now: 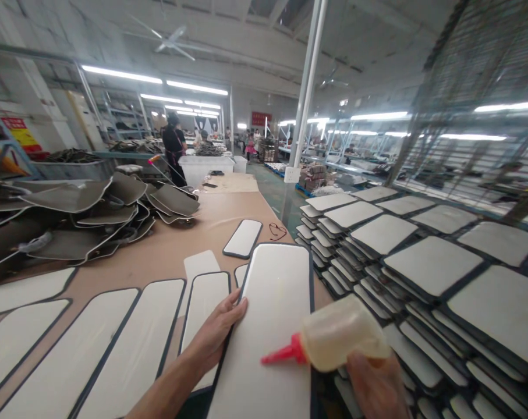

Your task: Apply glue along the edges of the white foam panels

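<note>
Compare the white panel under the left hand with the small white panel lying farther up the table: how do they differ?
The near panel is long and large; the small panel is much shorter. The left hand presses the near panel's left edge, while nothing touches the small panel. The near panel has the red nozzle of the glue bottle, gripped in the right hand, over it; the small panel does not. Both are white with dark borders and rounded corners.

Panel [272, 326] on table [167, 250]; stacked panels [421, 273] right, perhaps racked.
</note>
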`<move>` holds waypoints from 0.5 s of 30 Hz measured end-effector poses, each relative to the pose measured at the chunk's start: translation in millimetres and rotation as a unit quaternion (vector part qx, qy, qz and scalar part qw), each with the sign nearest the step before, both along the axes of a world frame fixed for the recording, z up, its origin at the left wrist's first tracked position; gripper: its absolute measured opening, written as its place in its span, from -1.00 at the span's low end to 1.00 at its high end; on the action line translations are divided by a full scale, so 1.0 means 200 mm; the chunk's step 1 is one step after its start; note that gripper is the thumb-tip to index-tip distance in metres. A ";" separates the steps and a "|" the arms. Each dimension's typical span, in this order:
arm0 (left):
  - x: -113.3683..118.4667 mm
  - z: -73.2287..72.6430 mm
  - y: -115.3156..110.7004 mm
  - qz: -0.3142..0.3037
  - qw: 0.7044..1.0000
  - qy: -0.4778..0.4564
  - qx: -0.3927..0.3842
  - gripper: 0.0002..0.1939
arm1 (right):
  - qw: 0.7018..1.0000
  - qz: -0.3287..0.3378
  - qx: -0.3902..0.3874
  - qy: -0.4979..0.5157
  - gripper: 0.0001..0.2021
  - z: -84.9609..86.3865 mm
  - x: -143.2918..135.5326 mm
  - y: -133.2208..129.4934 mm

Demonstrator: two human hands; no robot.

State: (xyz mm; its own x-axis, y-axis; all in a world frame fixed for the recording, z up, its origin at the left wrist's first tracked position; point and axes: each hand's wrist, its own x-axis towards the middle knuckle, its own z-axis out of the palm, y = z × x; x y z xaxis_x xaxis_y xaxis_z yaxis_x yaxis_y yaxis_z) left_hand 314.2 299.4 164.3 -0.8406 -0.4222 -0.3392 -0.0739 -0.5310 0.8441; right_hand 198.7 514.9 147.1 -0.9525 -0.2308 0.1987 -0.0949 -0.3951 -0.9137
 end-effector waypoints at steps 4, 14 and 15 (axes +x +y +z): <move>0.01 0.00 0.00 -0.020 0.999 0.019 -0.017 -0.47 | 0.999 -0.026 0.011 0.043 -0.37 0.02 -0.03 -0.01; 0.01 0.04 -0.01 -0.018 0.998 0.007 -0.059 -0.43 | 0.998 0.028 0.039 0.051 -0.34 -0.01 0.04 -0.02; 0.01 0.04 -0.01 -0.030 0.998 0.011 -0.061 -0.43 | 0.997 -0.010 0.033 0.063 -0.35 0.02 0.03 -0.02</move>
